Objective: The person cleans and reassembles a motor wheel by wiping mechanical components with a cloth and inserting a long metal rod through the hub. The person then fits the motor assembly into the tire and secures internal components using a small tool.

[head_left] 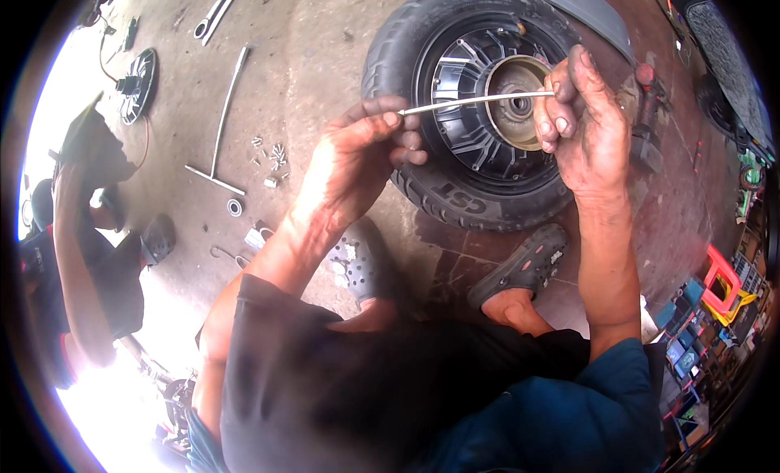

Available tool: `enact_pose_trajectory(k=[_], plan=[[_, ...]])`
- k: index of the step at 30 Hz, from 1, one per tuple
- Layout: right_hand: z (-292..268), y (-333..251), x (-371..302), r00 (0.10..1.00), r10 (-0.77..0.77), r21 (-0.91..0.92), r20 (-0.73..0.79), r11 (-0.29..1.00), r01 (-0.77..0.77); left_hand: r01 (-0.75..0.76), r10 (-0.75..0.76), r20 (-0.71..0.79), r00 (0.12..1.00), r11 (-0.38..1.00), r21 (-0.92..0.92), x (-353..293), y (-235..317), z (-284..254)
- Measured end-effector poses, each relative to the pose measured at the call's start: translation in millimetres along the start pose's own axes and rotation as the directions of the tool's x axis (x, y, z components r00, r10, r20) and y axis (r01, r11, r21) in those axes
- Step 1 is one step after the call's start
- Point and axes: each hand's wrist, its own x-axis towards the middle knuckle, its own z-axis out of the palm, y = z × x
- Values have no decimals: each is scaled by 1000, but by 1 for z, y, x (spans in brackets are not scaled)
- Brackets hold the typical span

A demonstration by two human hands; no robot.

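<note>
A thin, pale, slightly bowed wire-like strip stretches between my two hands above the wheel. My left hand pinches its left end between thumb and fingers. The other end is held by the curled fingers of my right hand, whose index finger points up. Below lies a black-tyred wheel on its side. Its hub motor has a black ribbed cover and a bare metal round recess at the centre, partly behind my right fingers.
On the floor left lie a T-handle wrench, several bolts, a bearing and spanners. A round black ribbed cover lies farther left, near another person. A red-handled hammer-like tool is right of the wheel.
</note>
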Motion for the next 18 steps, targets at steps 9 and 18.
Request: enact_pose_trajectory(k=[9,18], plan=[[-3,0,-4,988,-134,-103,80,984,142,-12,29,-44,999,933,361,1,1,7],[-5,-40,32,898,-339,-458,281,774,436,-478,147,505,851,-183,859,84,35,39]])
